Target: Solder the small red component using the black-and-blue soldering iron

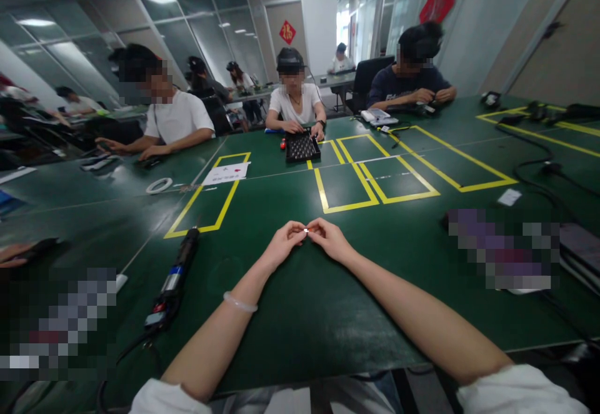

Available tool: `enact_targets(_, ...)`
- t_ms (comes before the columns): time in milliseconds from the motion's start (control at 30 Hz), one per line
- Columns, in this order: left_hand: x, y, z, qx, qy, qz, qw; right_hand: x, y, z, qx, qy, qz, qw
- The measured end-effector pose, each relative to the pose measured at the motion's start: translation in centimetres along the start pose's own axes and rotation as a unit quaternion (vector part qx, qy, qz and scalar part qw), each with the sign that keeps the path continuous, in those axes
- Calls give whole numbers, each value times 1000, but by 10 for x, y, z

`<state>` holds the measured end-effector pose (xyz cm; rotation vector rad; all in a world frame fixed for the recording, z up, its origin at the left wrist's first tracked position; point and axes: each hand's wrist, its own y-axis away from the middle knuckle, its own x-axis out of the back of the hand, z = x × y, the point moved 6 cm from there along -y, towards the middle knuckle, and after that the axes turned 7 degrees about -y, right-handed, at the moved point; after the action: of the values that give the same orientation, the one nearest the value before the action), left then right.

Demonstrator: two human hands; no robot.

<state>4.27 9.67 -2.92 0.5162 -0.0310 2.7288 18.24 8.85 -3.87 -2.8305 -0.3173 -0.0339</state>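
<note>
My left hand point(285, 242) and my right hand point(332, 239) meet above the middle of the green table point(290, 314). Pinched between the fingertips of both is a tiny white and orange piece point(306, 231), too small to name. The fingers cover most of it. A translucent bracelet point(240, 302) circles my left wrist. To the left of my left hand, a black electric screwdriver point(175, 276) with a blue and silver band lies on the table, its cable running toward the near edge.
Yellow tape rectangles point(349, 206) mark the table ahead. Across it, a person handles a black tray point(302, 149) of small parts. A white paper point(225, 174) and a tape roll point(159, 186) lie ahead left. Black cables point(534, 151) run along the right. Co-workers sit on both far sides.
</note>
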Motion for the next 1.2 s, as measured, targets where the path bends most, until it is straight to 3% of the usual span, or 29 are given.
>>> enact_targets(133, -1, 4, -1, -41, 28, 7, 999, 0, 0, 1, -16, -11, -13, 1000)
enact_targets(433, -1, 5, -7, -17, 36, 9, 999, -4, -1, 5, -33, -53, -48, 997)
enact_targets(733, -1, 5, -8, -20, 46, -1, 999, 1, -8, 6, -110, -89, -33, 989)
enact_targets(1200, 1, 9, -2, -57, 51, 44, 996, -2, -2, 5, -37, -85, -56, 994)
